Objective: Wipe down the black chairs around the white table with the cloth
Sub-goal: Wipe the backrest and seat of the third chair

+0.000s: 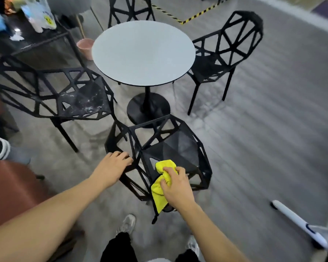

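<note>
A round white table stands on a black pedestal, ringed by several black lattice chairs. The nearest chair is right in front of me. My right hand grips a yellow cloth bunched against the chair's near seat edge, with part of the cloth hanging down over the frame. My left hand rests on the chair's left rim, fingers curled over the bar. The left chair has whitish smears on its seat. A right chair and a far chair stand beyond the table.
A dark counter with bottles and bags stands at the far left, with a pink bucket beside it. A brown seat is close on my left. A white scooter-like object lies at the right. Yellow-black tape marks the floor behind.
</note>
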Demonstrator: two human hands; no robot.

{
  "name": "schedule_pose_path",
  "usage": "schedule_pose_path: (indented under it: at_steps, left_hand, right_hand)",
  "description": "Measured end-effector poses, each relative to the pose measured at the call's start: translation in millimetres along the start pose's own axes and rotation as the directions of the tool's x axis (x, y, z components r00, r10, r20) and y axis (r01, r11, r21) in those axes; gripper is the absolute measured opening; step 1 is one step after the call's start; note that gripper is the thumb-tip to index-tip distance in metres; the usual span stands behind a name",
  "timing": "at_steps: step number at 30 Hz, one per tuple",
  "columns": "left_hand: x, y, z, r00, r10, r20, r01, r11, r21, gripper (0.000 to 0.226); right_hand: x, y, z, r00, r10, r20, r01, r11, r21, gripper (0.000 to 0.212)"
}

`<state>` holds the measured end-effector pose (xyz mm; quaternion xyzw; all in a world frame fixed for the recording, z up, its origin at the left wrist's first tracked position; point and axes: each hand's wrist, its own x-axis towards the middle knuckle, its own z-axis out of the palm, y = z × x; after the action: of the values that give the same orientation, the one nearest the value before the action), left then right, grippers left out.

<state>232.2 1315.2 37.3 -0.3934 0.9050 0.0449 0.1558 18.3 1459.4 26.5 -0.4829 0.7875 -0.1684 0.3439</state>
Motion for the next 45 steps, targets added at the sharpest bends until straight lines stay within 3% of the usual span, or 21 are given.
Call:
schedule_pose_path:
  at_steps: [5, 11, 15, 19, 25, 32, 45]
  left_hand:
    - [28, -56, 14, 0.976, 0.208, 0.060, -0.214, 0.971, 0.106, 0.066]
    - [62, -109, 31, 0.955, 0.263, 0.133, -0.282, 0.948, 0.149, 0.066]
    - [83, -135, 33, 0.948, 0.299, 0.106, -0.312, 0.939, 0.144, 0.059]
    - [101, -153, 30, 0.957, 0.259, 0.130, -0.277, 0.948, 0.156, 0.064]
    - [85, -150, 47, 0.981, 0.190, 0.038, -0.190, 0.982, 0.015, 0.059]
    - [42, -130, 60, 0.984, 0.167, 0.062, -0.171, 0.984, 0.058, 0.054]
    - [-35, 1, 69, 0.993, -0.025, 0.118, 0.030, 0.999, -0.041, 0.059]
  right_hand:
    - [-1, -50, 58, 0.992, 0.123, -0.018, -0.124, 0.991, -0.041, 0.043]
    - [4, -110, 116, 0.975, 0.217, -0.056, -0.224, 0.947, -0.230, 0.033]
    - [8, -128, 139, 0.969, 0.235, -0.074, -0.247, 0.916, -0.316, 0.052]
    - [18, -132, 157, 0.955, 0.275, -0.111, -0.295, 0.847, -0.442, 0.051]
    - [12, -105, 161, 0.961, 0.210, -0.180, -0.273, 0.826, -0.493, 0.040]
    - [-24, -54, 155, 0.979, 0.145, -0.145, -0.202, 0.806, -0.557, 0.038]
    - [-63, 75, 60, 0.993, -0.116, -0.032, 0.060, 0.709, -0.703, 0.029]
